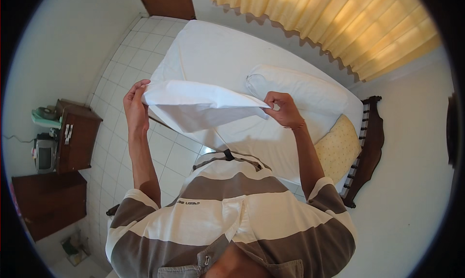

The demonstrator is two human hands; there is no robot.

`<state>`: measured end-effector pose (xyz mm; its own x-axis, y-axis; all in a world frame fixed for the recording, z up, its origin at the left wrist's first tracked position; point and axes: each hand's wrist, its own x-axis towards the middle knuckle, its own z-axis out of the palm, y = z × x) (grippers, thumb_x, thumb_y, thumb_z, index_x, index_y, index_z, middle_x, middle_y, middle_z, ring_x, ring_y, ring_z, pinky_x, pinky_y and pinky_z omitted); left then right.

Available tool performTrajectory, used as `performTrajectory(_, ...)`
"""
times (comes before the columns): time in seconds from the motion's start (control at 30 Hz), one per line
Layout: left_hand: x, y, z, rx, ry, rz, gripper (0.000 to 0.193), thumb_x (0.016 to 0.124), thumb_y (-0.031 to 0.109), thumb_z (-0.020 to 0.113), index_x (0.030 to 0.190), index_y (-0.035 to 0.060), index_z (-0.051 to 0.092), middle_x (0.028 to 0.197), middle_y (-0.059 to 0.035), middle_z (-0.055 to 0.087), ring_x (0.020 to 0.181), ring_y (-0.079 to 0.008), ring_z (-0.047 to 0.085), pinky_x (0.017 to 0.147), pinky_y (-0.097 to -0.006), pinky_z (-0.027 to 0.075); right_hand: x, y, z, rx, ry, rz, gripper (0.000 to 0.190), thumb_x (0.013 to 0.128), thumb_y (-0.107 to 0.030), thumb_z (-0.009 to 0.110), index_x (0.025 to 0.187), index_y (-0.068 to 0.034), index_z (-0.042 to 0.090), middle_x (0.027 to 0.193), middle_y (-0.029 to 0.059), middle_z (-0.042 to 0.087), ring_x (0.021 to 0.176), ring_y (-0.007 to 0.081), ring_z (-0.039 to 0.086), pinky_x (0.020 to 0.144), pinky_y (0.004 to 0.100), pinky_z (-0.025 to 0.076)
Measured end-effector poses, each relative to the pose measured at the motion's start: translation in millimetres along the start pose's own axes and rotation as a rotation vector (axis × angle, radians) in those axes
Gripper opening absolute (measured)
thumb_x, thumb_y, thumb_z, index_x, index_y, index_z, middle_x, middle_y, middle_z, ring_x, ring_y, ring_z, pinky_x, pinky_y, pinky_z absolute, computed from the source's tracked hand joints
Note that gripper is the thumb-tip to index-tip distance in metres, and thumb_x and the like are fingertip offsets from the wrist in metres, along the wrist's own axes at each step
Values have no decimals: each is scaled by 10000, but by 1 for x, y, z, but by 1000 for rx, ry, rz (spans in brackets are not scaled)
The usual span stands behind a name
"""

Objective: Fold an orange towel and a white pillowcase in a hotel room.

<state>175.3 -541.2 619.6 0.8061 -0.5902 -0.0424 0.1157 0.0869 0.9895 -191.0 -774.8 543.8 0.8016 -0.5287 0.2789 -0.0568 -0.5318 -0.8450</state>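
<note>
A white cloth, perhaps a pillowcase, is stretched in the air between my hands, above the near edge of a bed with a white sheet. My left hand pinches its left end between thumb and fingers. At the other end, my right hand grips a corner, with a thin bracelet at the wrist. Beyond the right hand lies a bolster in a white cover. A yellow patterned pillow rests by the headboard. Part of the bed is hidden under the cloth.
The dark wooden headboard stands at the right. Yellow curtains hang behind the bed. White floor tiles run along the left, where a wooden cabinet stands near a small television. A brown door is at the top.
</note>
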Motion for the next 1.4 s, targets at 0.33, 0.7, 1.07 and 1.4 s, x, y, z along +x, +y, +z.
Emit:
performTrajectory(0.33, 39, -19, 38, -27, -148, 0, 210, 1002, 86, 561, 1070, -29, 723, 916, -69, 692, 815, -118, 628, 738, -268, 500, -24, 16, -42, -5, -100, 227, 204, 846, -19, 740, 773, -28, 550, 628, 3, 460, 639, 84, 475, 628, 291, 447)
performTrajectory(0.7, 42, -1, 57, 27, -230, 1, 208, 1011, 126, 593, 1067, -9, 741, 939, -69, 693, 842, -126, 611, 790, -275, 501, -63, 55, -7, -223, 297, 221, 101, 921, -24, 661, 1018, -2, 645, 720, 86, 609, 637, 173, 575, 637, 334, 483)
performTrajectory(1.07, 74, 1, 50, 67, -308, 45, 268, 946, 153, 742, 1152, -19, 737, 966, -62, 716, 842, -123, 611, 815, -280, 495, -34, -26, -84, -151, 631, 218, 99, 978, 33, 578, 1032, 28, 661, 809, 86, 650, 612, 137, 639, 536, 271, 507)
performTrajectory(1.4, 166, -47, 82, -243, -358, -271, 315, 996, 87, 648, 1280, -50, 639, 1090, -71, 634, 828, -117, 515, 765, -207, 491, 70, 38, -108, -67, 653, 199, 162, 1000, -59, 627, 1075, 71, 686, 840, 138, 734, 677, 162, 731, 596, 285, 585)
